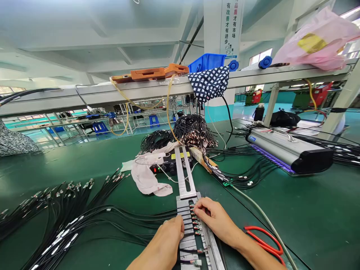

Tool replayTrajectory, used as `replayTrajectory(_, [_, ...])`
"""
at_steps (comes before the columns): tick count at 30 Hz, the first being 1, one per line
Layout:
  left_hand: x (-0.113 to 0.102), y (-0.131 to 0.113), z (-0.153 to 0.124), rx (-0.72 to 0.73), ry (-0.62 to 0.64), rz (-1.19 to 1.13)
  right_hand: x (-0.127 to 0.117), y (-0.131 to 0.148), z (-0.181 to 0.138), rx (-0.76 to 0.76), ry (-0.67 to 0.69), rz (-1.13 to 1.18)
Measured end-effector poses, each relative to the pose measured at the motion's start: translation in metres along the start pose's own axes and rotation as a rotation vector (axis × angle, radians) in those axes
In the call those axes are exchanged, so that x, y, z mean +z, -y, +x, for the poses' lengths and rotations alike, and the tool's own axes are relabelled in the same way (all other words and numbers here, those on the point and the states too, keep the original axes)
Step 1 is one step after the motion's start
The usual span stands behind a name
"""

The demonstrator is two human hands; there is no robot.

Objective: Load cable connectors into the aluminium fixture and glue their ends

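A slotted metal fixture (188,225) stands in front of me, with several black cables (132,215) laid across its slots from the left. Small wired connectors (197,227) at the cable ends line up along its central groove. My left hand (168,240) is closed at the fixture's left edge, its fingertips pinched on a black cable. Over the groove's right side, my right hand (215,217) is closed with thumb and forefinger together at one connector end. Its fingertips partly cover that connector. Nearer to me, a white connector (197,262) lies in a lower slot.
Red-handled pliers (264,240) lie beside my right forearm. Cable bundles (64,210) spread at left. Behind the fixture are a black control box (164,167), a white cloth (149,176) and a cable pile (194,129). A silver lamp unit (289,150) stands at right, under an overhead shelf (152,90).
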State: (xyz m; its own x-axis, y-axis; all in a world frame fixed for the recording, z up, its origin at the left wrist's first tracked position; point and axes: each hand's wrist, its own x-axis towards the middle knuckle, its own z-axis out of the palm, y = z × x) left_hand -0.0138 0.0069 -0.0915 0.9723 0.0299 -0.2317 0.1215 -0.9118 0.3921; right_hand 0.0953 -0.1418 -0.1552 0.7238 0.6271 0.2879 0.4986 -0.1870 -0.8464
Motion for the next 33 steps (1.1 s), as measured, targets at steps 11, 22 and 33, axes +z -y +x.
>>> replayTrajectory(11, [0.021,0.020,0.006,0.122,-0.084,0.077,0.000,0.021,-0.010,0.043,0.131,-0.164])
replayTrajectory(22, [0.021,0.002,0.014,0.133,-0.038,0.297,0.007,0.027,0.004,0.133,0.236,-0.430])
replayTrajectory(33, [0.034,0.023,-0.014,0.146,-0.071,0.136,0.003,0.034,0.029,0.179,0.355,-0.448])
